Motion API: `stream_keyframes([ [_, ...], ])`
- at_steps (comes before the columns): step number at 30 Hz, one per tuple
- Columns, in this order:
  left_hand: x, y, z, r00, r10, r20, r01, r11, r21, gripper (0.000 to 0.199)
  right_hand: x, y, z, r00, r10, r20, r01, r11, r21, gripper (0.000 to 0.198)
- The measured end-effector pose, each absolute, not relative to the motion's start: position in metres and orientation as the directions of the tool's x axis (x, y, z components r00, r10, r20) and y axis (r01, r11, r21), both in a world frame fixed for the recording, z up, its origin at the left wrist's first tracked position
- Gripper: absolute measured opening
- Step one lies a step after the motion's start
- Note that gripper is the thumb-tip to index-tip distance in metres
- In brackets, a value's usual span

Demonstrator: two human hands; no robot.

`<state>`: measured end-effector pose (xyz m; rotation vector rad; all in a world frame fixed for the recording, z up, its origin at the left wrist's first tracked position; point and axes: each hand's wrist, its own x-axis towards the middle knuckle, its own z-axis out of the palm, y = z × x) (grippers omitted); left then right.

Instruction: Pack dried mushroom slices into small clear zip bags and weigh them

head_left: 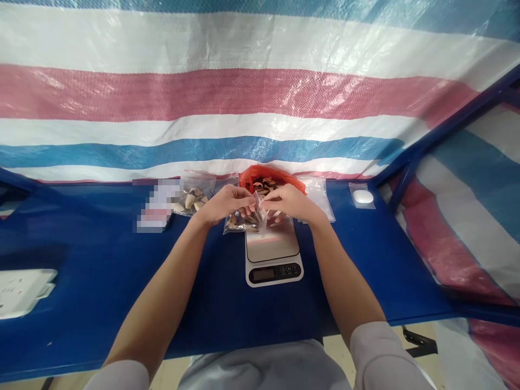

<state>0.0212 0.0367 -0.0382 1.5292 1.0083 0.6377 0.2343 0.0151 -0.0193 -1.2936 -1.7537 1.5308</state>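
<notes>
Left hand (232,203), right hand (296,201) both nearly closed, pinching clear plastic bag (261,219) over silver-topped white scale (274,250), toward blue desk (357,265)'s far edge.

Clear bag (242,224): I see shiny, see-through plastic with brown bits inside, by the left side of the scale (274,247).
Pinched plastic (262,221): crinkly, held up by the left hand (231,203) and right hand (291,201); I can't tell if it's part of the clear bag.
Scale: white, grey top, lying flat near the middle of the blue table (365,271), buttons toward the near edge.
Red bag (248,177): wide open, brown slices inside, by the far edge.
</notes>
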Motion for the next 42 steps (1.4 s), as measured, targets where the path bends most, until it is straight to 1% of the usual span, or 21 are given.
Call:
stream_keyframes([
  [4,0.021,0.036,-0.039,0.497,0.858,-0.131,0.213,0.026,0.977,0.027,0.237,0.016,-0.015,-0.478,0.860,-0.181,0.302,-0.033,-0.953,0.010],
  [8,0.019,0.034,-0.035,0.505,0.847,-0.168,0.230,0.055,0.972,0.029,0.233,0.018,-0.020,-0.515,0.845,-0.146,0.274,0.001,-0.962,0.013],
  [15,0.012,0.032,-0.027,0.521,0.832,-0.192,0.275,0.049,0.960,0.031,0.227,0.021,-0.030,-0.520,0.844,-0.129,0.287,0.030,-0.957,0.015],
  [18,0.011,0.032,-0.028,0.505,0.835,-0.217,0.314,0.056,0.948,0.032,0.225,0.020,-0.031,-0.489,0.864,-0.119,0.289,0.031,-0.957,0.013],
  [20,0.012,0.031,-0.029,0.495,0.845,-0.202,0.307,0.048,0.951,0.030,0.225,0.019,-0.031,-0.468,0.876,-0.115,0.286,0.027,-0.958,0.012],
  [24,0.013,0.032,-0.031,0.510,0.851,-0.126,0.252,-0.008,0.968,0.026,0.225,0.017,-0.028,-0.473,0.876,-0.097,0.276,0.043,-0.960,0.013],
  [31,0.013,0.034,-0.038,0.473,0.876,-0.098,0.245,-0.024,0.969,0.018,0.222,0.017,-0.029,-0.450,0.886,-0.111,0.254,0.008,-0.967,0.011],
  [36,0.014,0.034,-0.038,0.483,0.871,-0.091,0.248,-0.036,0.968,0.012,0.225,0.015,-0.027,-0.399,0.907,-0.132,0.238,-0.036,-0.970,0.011],
  [39,0.013,0.033,-0.036,0.494,0.863,-0.107,0.236,-0.015,0.972,0.013,0.225,0.016,-0.027,-0.392,0.910,-0.133,0.233,-0.042,-0.972,0.012],
  [42,0.012,0.031,-0.032,0.500,0.855,-0.135,0.224,0.023,0.974,0.020,0.222,0.017,-0.029,-0.389,0.912,-0.127,0.217,-0.043,-0.975,0.011],
])
